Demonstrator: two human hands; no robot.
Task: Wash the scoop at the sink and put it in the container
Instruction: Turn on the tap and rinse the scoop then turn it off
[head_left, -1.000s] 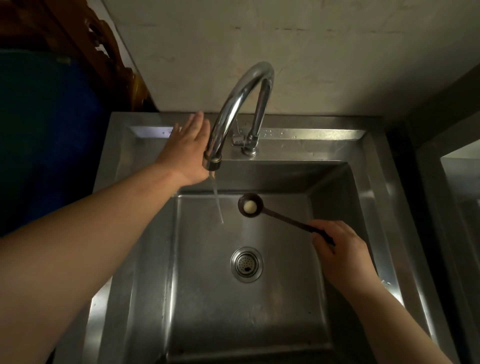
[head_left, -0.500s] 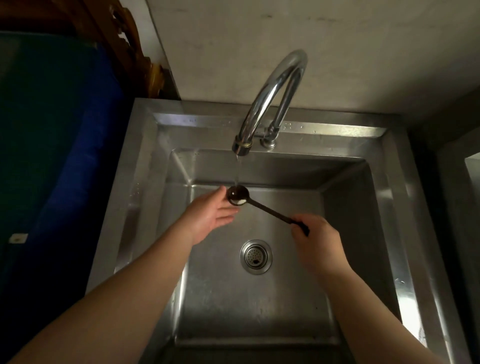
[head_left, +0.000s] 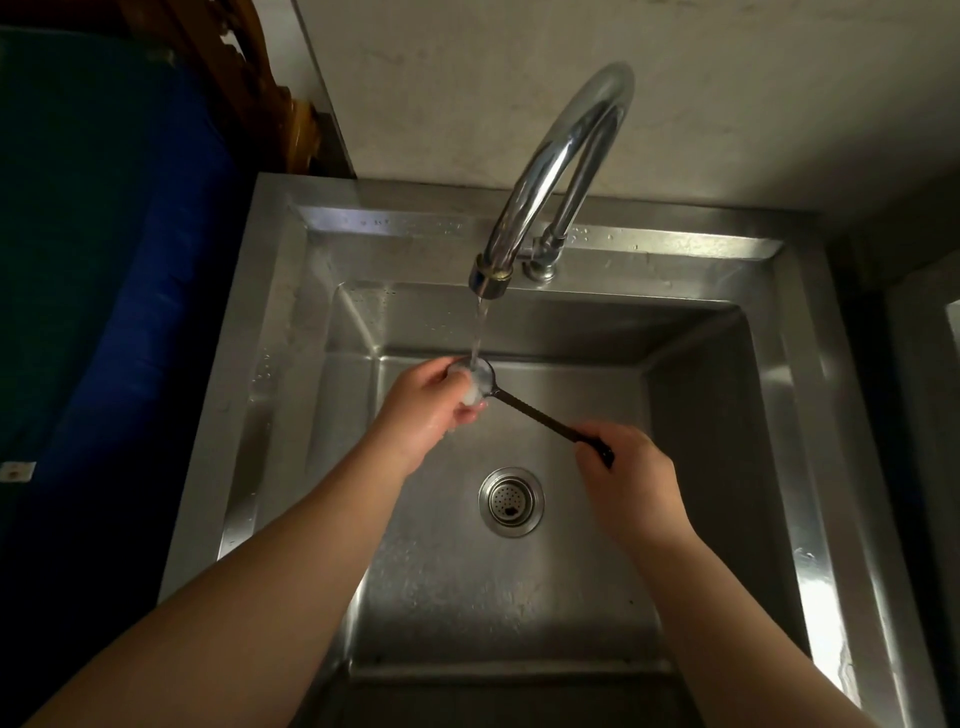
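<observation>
Head view: our right hand (head_left: 631, 478) grips the scoop (head_left: 524, 408) handle; our left hand (head_left: 431, 402) cups its bowl under the tap (head_left: 550, 171) stream, over the sink (head_left: 795, 415). Water and fingers hide the bowl's inside.

The dark, long-handled scoop (head_left: 524, 408) lies slanted above the steel sink (head_left: 800, 395), its round bowl up-left under the running water, its handle end down-right.

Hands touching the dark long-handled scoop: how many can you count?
2. The left hand cups the dark long-handled scoop bowl under the water stream; the right hand grips its handle end.
</observation>
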